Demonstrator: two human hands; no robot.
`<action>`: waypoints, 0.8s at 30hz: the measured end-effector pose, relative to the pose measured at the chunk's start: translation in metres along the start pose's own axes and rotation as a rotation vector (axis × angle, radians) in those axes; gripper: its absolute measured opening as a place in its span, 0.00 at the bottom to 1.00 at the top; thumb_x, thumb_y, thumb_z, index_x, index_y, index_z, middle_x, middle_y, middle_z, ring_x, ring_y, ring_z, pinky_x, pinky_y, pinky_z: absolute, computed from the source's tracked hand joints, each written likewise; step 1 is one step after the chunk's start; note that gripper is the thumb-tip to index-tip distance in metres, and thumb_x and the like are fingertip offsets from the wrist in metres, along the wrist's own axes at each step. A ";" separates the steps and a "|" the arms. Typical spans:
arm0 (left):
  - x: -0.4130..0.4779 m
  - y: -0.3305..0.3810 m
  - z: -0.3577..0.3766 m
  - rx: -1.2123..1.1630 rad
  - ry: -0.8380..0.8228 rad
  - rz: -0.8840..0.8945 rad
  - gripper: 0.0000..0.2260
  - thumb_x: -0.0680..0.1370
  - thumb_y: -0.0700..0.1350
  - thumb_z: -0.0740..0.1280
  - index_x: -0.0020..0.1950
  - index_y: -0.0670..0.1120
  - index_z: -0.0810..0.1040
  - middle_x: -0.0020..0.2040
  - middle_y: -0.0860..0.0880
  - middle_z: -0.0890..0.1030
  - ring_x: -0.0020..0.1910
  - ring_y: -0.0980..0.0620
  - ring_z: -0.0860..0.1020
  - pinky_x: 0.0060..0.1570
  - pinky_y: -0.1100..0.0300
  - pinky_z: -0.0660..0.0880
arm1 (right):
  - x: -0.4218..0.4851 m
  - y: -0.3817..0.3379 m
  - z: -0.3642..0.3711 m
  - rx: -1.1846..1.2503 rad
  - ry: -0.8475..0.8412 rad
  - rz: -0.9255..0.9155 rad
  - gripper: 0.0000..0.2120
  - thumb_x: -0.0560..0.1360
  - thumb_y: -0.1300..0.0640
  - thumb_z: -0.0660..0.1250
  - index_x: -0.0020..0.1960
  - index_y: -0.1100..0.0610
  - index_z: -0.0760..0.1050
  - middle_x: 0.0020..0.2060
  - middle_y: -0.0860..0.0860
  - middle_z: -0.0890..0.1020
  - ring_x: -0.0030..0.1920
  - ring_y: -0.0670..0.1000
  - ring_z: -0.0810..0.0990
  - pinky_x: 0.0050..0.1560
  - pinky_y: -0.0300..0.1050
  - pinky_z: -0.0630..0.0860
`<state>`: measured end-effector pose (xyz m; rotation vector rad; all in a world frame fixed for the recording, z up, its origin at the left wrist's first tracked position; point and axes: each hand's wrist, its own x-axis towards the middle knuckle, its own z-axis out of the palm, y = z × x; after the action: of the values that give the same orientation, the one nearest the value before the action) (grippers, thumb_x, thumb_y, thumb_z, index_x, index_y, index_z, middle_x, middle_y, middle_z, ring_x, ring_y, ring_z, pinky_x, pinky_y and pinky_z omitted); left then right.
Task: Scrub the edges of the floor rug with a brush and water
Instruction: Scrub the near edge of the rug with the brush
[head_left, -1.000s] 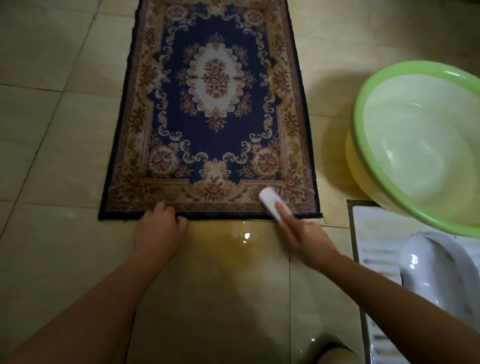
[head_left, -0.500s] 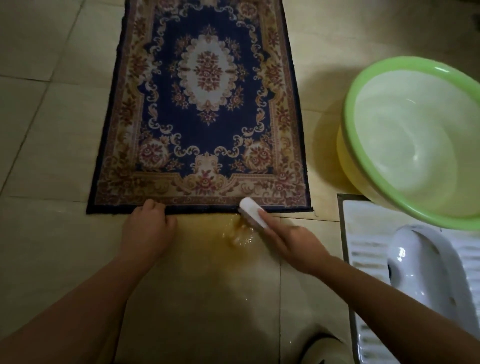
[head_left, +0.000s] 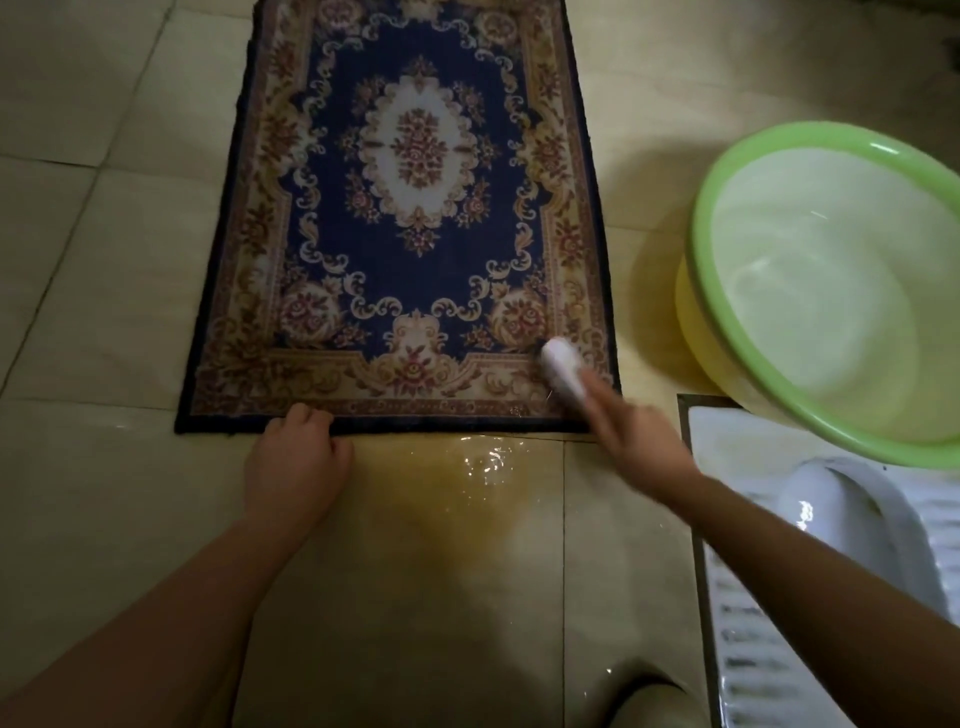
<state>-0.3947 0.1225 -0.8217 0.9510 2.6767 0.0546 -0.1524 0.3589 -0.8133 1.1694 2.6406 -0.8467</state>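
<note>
A blue rug (head_left: 410, 223) with a beige floral border lies flat on the tiled floor. My right hand (head_left: 636, 439) grips a white brush (head_left: 563, 371) and holds it on the rug's near right corner; hand and brush are motion-blurred. My left hand (head_left: 298, 462) has its fingers curled over the rug's dark near edge, left of centre, pinning it down. A brownish puddle of water (head_left: 478, 467) spreads on the tile just in front of the rug's near edge.
A green-rimmed yellow basin (head_left: 717, 291) holding water stands to the right of the rug. A white squat toilet pan (head_left: 841, 519) is set in the floor at the lower right. Beige tiles (head_left: 104, 260) surround the rug.
The brush has moved from the rug's near edge by the puddle up and rightwards onto the right corner border. My left hand stays at the near edge.
</note>
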 end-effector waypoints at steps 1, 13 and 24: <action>-0.001 -0.001 0.000 -0.002 0.001 -0.001 0.13 0.76 0.45 0.63 0.57 0.40 0.79 0.52 0.42 0.77 0.49 0.42 0.75 0.42 0.53 0.72 | 0.008 0.002 -0.004 0.046 0.101 0.133 0.22 0.82 0.45 0.50 0.76 0.41 0.54 0.45 0.63 0.82 0.44 0.62 0.81 0.43 0.52 0.76; -0.002 -0.001 0.000 -0.029 0.027 -0.003 0.13 0.75 0.44 0.65 0.57 0.40 0.79 0.52 0.42 0.78 0.50 0.41 0.75 0.41 0.53 0.72 | 0.016 -0.051 0.027 0.283 0.087 0.070 0.21 0.82 0.46 0.50 0.75 0.43 0.58 0.42 0.56 0.81 0.37 0.53 0.81 0.38 0.51 0.82; -0.001 -0.001 -0.001 -0.031 0.025 0.000 0.13 0.76 0.45 0.65 0.57 0.41 0.79 0.53 0.43 0.78 0.49 0.43 0.75 0.42 0.54 0.71 | 0.011 -0.068 0.023 0.004 -0.177 -0.324 0.25 0.80 0.41 0.44 0.76 0.42 0.52 0.37 0.54 0.79 0.36 0.51 0.81 0.40 0.50 0.82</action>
<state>-0.3951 0.1215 -0.8209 0.9474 2.6906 0.1093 -0.2107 0.3168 -0.8058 0.6380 2.7163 -0.9555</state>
